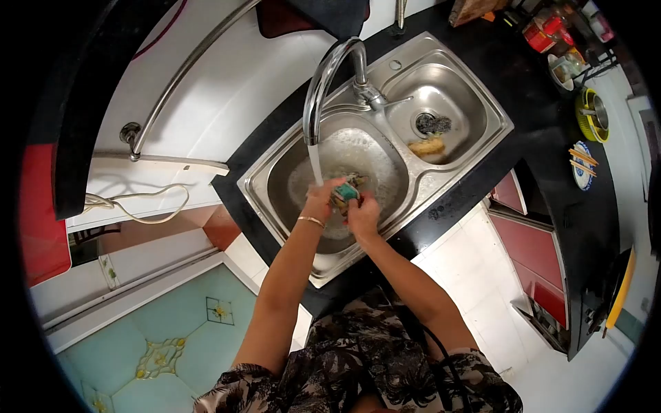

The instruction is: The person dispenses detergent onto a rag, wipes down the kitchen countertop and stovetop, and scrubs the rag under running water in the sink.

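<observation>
In the head view, both hands meet over the larger basin (279,172) of a steel double sink, under running water. My left hand (318,201), with a bracelet at the wrist, is closed on a small dark, mottled item (356,179) whose kind I cannot make out. Closed from the other side, my right hand (363,213) pinches a small teal-green pad (347,192) pressed against that item. The fingers partly hide both things. Water streams from the curved chrome faucet (312,117) beside my left hand. Cloudy, foamy water (365,148) lies in the basin below.
The smaller basin (406,86) holds a yellowish sponge-like piece (428,146) and a dark scrubber (434,124) at its drain. Along the black counter (544,138) stand a plate (582,177) with chopsticks, a yellow-green basket (586,127) and a rack of jars. A red cabinet door (513,189) stands ajar.
</observation>
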Demonstrator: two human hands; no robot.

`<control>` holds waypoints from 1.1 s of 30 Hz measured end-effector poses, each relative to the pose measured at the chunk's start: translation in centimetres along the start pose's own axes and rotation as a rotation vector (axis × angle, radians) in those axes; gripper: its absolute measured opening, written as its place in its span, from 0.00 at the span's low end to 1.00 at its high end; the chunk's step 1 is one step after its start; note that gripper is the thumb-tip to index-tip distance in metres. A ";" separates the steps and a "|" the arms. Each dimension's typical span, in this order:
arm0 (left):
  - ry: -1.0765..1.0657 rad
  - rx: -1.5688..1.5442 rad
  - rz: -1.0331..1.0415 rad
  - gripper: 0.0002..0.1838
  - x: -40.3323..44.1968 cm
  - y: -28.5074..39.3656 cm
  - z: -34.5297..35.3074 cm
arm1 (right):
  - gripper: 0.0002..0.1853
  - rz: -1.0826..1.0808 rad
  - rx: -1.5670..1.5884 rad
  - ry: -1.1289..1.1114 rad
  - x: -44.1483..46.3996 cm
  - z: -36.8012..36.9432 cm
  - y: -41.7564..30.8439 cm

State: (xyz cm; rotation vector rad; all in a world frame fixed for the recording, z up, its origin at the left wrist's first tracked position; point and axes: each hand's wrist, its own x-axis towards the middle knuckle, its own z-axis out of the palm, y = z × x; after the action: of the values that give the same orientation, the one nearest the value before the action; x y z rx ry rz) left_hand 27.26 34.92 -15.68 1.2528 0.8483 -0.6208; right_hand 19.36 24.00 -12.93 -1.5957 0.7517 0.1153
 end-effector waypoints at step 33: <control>-0.215 0.603 0.673 0.19 -5.6 6.4 1.4 | 0.09 -0.669 -0.139 -0.051 7.3 -3.0 -11.4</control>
State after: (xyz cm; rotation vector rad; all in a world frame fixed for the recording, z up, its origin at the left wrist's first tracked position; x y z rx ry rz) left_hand 29.59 34.74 -7.36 1.8538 0.0127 -0.4530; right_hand 29.99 18.14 -6.27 -1.8913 0.1437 -0.2823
